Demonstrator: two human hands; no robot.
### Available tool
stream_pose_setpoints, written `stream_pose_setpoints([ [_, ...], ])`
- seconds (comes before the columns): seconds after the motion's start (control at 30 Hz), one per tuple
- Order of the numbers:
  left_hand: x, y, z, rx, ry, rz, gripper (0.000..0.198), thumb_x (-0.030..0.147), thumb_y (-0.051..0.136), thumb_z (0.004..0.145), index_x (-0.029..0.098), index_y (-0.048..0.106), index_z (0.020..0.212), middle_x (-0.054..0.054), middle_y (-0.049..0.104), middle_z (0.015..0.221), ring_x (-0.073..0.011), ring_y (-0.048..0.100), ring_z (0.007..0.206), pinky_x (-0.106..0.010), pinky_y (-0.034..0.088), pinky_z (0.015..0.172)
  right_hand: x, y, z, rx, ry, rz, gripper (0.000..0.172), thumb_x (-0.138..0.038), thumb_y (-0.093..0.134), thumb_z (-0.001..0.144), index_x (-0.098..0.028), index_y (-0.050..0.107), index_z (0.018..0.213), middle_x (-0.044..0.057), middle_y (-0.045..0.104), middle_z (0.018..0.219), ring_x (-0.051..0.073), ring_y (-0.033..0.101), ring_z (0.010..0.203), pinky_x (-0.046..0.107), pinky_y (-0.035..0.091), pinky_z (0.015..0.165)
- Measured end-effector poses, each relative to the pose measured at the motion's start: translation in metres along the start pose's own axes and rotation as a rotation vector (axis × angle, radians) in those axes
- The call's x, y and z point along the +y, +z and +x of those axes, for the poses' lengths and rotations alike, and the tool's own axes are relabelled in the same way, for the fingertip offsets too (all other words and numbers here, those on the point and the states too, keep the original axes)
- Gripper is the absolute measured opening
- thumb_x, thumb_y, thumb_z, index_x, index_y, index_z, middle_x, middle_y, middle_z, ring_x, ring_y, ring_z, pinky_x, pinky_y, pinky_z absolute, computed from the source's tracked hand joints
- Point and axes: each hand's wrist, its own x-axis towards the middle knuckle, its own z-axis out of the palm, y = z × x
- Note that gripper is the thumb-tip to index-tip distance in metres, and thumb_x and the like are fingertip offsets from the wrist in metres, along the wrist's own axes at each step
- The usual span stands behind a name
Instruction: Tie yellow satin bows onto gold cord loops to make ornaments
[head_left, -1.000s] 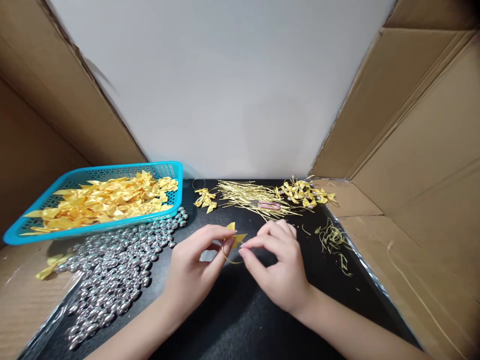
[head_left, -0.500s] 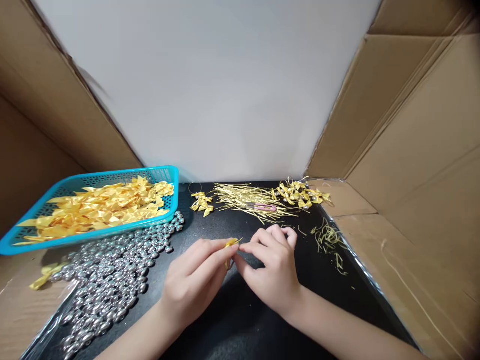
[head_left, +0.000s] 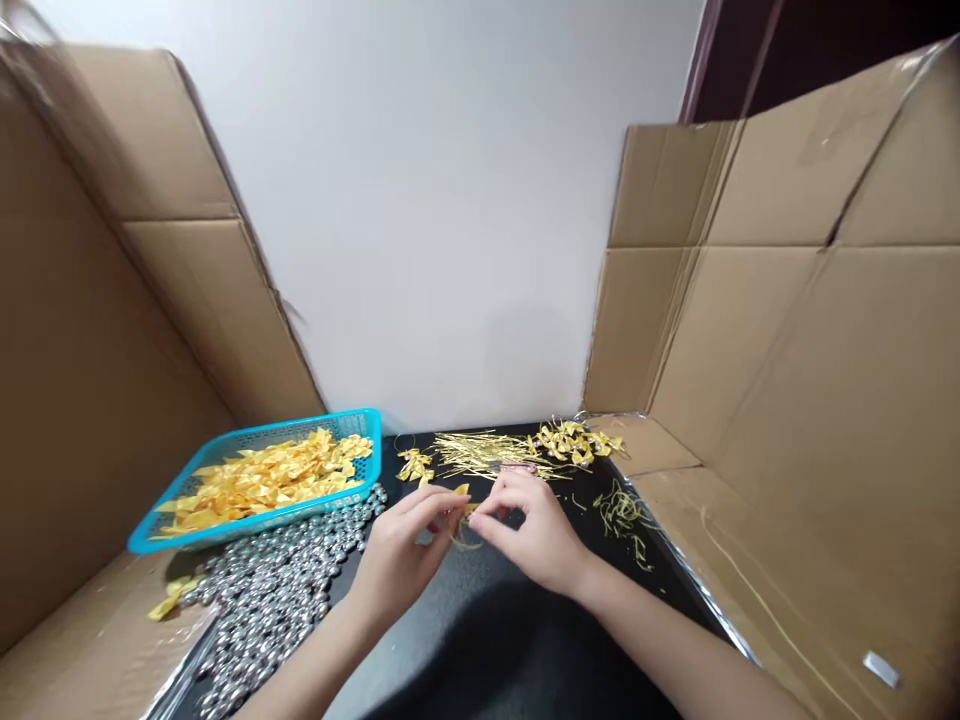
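Near the middle of the black tabletop, my left hand [head_left: 405, 538] pinches a yellow ribbon bow [head_left: 462, 490] between thumb and fingertips. A thin gold cord loop [head_left: 466, 544] hangs just below it. My right hand [head_left: 529, 525] comes in from the other side, its thumb and forefinger pressed together at the bow's edge, seemingly on the cord; the fingertips hide the exact spot. Behind the hands lie cut gold cords [head_left: 480, 455], with a pink-handled tool [head_left: 519, 467] on them, partly covered by my right hand.
A blue basket [head_left: 255, 530] of yellow bows stands at the left, with many silver beads [head_left: 281, 570] before it. Two groups of corded bows [head_left: 415, 466] [head_left: 574, 442] lie at the back. Cord scraps [head_left: 622, 512] are at the right. Cardboard walls [head_left: 817, 330] flank the table.
The camera view has tilted up, so the table sits lower. My fingers have shifted on the bow, and the cord loop beneath now shows. My right thumb and forefinger have closed into a ring.
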Motion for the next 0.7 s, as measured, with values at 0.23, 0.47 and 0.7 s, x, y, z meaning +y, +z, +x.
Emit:
stream_pose_setpoints([
  [0.23,0.037,-0.028,0.023,-0.062,-0.126,-0.159,0.009,0.018,0.061,0.086,0.016,0.069,0.088,-0.003,0.074,0.074,-0.0141,0.069,0.063,-0.020,0.056,0.054,-0.038,-0.036,0.016,-0.177,0.002,0.216,0.016,-0.028,0.063,0.081,-0.016,0.064,0.070,-0.003,0.058,0.067,0.011,0.053,0.061,0.024,0.044,0.059],
  [0.47,0.056,-0.064,0.061,0.119,-0.070,-0.148,0.009,0.025,0.062,0.087,0.018,0.066,0.093,0.000,0.066,0.072,-0.0112,0.063,0.058,-0.019,0.054,0.052,-0.089,-0.045,0.031,-0.010,-0.116,0.203,0.012,-0.032,0.062,0.085,-0.020,0.065,0.084,0.000,0.066,0.083,0.015,0.061,0.078,0.028,0.051,0.071],
  [0.7,0.031,-0.063,0.074,0.263,0.037,-0.063,0.005,0.027,0.062,0.087,0.022,0.061,0.088,0.003,0.062,0.067,-0.0095,0.059,0.046,-0.015,0.045,0.038,-0.086,-0.028,0.053,0.192,-0.355,0.150,0.007,-0.016,0.062,0.083,-0.020,0.062,0.078,0.001,0.067,0.092,0.017,0.064,0.091,0.029,0.048,0.087],
])
